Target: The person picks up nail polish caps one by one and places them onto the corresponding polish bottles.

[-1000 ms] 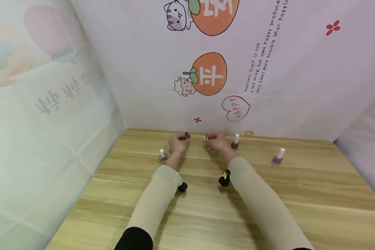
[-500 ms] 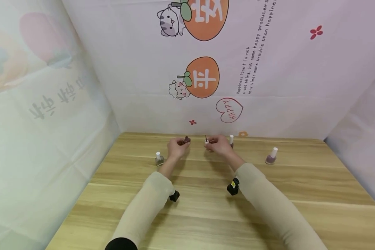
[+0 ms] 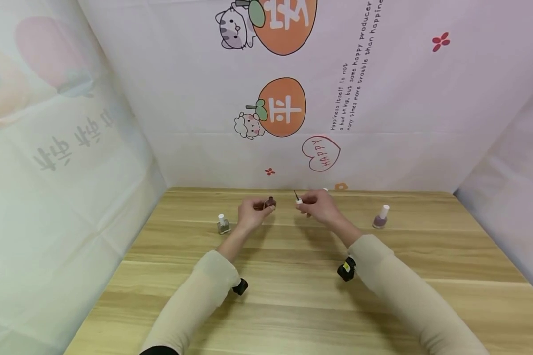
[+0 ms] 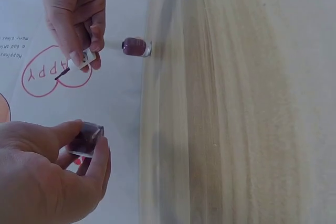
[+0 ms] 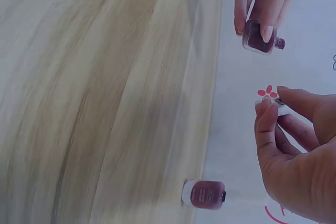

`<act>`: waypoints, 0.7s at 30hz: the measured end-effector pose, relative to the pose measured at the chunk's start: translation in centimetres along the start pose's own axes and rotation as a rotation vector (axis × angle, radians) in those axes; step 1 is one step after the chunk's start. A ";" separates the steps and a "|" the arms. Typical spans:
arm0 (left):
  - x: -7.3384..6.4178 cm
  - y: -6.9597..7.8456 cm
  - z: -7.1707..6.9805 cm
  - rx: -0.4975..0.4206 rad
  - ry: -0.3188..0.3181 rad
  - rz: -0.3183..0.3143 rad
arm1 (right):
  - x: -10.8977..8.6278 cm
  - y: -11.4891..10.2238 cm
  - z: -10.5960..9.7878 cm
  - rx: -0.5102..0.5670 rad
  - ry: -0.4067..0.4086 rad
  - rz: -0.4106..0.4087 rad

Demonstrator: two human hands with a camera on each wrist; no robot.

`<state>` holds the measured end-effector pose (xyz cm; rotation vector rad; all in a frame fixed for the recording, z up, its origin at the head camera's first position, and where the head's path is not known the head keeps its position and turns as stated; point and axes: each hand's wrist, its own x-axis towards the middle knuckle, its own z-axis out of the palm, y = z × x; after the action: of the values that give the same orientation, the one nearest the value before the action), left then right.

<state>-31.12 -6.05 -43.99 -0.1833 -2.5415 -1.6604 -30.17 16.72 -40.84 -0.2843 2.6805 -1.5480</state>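
Observation:
My left hand (image 3: 250, 213) holds an uncapped nail polish bottle (image 5: 258, 38) of dark plum colour between thumb and fingers; its threaded neck shows bare in the right wrist view. Opposite it, my right hand (image 3: 321, 206) pinches the white brush cap (image 4: 83, 60), the dark-tipped brush (image 4: 62, 74) sticking out of it. In the head view the brush (image 3: 296, 195) points upward. A gap separates the cap from the bottle. Behind the right hand stands another plum nail polish bottle (image 4: 135, 46); in the head view only the top of its white cap (image 3: 325, 190) shows.
On the wooden table (image 3: 284, 296), a grey-green nail polish bottle (image 3: 223, 226) stands left of the left hand. A mauve one (image 3: 380, 219) with a white cap is to the right. A printed white cloth (image 3: 213, 158) hangs along the table's back edge.
The right hand has shifted slightly, now covering most of the bottle behind it, and the brush leans more. The left hand's bottle shows a little more clearly. The head view has moved slightly.

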 end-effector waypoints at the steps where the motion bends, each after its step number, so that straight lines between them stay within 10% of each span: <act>1: -0.2 0.0 -0.1 -0.003 -0.014 0.009 | -0.1 0.0 -0.1 -0.008 -0.001 -0.007; 21: -2.3 -0.1 -0.1 -0.176 -0.284 0.049 | -2.4 1.4 -3.3 -0.072 -0.073 -0.230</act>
<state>-28.83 -6.29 -44.40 -0.5264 -2.5515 -1.9643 -28.43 20.64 -40.52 -0.6601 2.7299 -1.4619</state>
